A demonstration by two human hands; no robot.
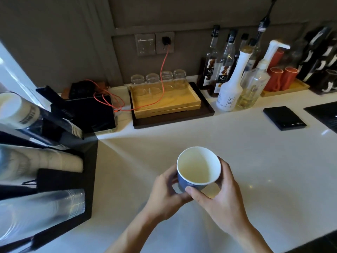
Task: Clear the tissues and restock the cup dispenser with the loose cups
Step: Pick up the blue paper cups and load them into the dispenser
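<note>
The right hand (221, 196) and the left hand (168, 193) both wrap around a blue paper cup (197, 169) above the near edge of the table (255, 161), mouth up. The cup dispenser (73, 176) waits at the left edge.

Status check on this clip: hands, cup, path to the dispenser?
Left hand and right hand both grip the blue paper cup, upright above the counter. Cup dispenser sits to the left. No tissues visible; nothing in between.
</note>
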